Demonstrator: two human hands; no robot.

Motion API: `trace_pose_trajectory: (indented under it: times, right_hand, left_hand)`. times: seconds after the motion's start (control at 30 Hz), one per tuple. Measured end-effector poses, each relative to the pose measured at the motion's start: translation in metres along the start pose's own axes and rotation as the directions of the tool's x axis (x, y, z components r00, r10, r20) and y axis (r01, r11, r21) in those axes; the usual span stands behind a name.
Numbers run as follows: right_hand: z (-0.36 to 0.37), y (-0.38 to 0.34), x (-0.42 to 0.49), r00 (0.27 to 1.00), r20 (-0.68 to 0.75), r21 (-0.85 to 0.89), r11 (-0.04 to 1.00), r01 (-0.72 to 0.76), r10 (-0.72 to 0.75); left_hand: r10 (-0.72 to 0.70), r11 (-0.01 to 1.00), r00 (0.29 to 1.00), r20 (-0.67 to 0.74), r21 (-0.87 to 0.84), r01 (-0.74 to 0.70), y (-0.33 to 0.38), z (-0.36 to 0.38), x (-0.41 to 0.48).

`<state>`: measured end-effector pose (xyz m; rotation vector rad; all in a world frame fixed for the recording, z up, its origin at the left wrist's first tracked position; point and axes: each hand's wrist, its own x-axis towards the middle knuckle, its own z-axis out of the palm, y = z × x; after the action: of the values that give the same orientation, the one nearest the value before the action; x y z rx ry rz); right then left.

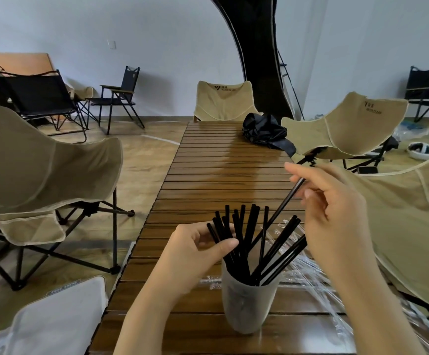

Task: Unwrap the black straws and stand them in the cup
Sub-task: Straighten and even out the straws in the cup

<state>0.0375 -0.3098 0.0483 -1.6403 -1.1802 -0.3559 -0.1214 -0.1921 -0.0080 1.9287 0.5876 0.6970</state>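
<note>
A frosted white cup (246, 303) stands on the slatted wooden table (221, 175) near its front edge. Several black straws (244, 234) stand in it, fanned out. My right hand (336, 216) pinches the upper end of one black straw (282, 206), which slants down and to the left with its lower end in the cup. My left hand (195, 254) rests against the left side of the bunch, thumb and fingers touching the leftmost straws. Clear plastic wrappers (310, 272) lie on the table to the right of the cup, partly hidden by my right arm.
A black crumpled bag (264, 131) lies at the table's far right. Beige folding chairs stand at the left (41, 170), at the far end (223, 101) and at the right (346, 124). Black folding chairs (44, 98) stand along the back wall.
</note>
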Motion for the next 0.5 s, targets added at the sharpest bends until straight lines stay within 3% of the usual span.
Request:
trace_pose_trajectory:
  times: [0.37, 0.5]
  right_hand:
    - [0.0055, 0.0028, -0.002, 0.999, 0.002, 0.003, 0.999, -0.038, 0.038]
    - [0.0082, 0.0028, -0.0044, 0.997, 0.068, 0.027, 0.999, -0.044, 0.042]
  left_hand:
    - [-0.022, 0.999, 0.999, 0.037, 0.043, 0.02, -0.0051, 0.002, 0.0009]
    - [-0.038, 0.998, 0.998, 0.059, 0.059, 0.034, -0.0088, 0.0049, 0.0019]
